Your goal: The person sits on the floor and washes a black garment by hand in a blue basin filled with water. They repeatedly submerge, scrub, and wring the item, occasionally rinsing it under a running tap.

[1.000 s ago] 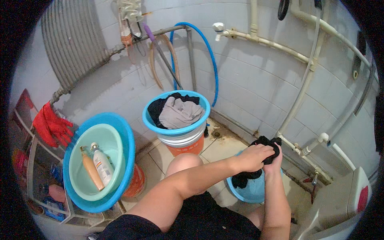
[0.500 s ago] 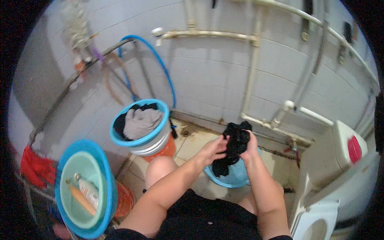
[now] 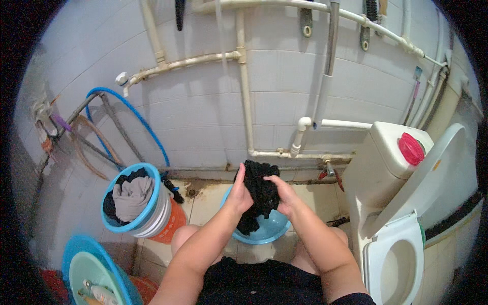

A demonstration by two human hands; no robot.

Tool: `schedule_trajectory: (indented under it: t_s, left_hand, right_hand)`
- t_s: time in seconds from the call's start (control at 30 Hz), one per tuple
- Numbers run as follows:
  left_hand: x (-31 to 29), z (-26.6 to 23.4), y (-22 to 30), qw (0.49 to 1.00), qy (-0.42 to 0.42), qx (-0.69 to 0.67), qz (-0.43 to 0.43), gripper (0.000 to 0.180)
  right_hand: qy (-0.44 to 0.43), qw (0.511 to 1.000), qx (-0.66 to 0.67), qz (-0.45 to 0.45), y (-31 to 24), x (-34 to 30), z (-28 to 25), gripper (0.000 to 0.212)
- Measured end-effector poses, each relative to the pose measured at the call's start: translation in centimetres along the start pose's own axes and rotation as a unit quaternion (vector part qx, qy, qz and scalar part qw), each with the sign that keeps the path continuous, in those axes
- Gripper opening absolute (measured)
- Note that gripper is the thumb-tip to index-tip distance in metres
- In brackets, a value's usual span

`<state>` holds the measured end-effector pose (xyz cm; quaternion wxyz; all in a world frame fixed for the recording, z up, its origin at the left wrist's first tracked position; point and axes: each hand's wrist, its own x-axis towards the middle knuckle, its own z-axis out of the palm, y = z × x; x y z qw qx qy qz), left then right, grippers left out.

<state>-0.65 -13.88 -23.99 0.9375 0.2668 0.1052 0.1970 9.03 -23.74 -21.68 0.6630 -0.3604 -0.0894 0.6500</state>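
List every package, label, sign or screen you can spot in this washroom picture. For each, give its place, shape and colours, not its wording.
Bottle: lies in the pale green basin at lower left; whitish, only partly in view, label too small to make out.
Small tag: on the wall by the pipes, above the toilet tank; pale rectangle, blurred.
No signs or screens show.

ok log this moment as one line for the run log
left hand: grips black cloth | right hand: grips same cloth | cloth: bunched, hanging into blue basin | left: blue bucket of clothes | right: toilet, lid up
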Motion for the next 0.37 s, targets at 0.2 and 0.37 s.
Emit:
schedule_trajectory:
  t_s: [0.2,0.37]
  left_hand:
    - [1.1,-5.0,-0.7,0.997,0.072,-0.028,-0.014,0.042]
    - [2.0,-7.5,-1.0,0.989,0.126,-0.072,-0.018,0.042]
  right_hand:
    - [0.080,0.848,-0.495,-0.172,3.2,5.7,-5.4,0.051]
    - [0.041,0.757,-0.583,-0.292,5.4,9.2,-9.4,0.042]
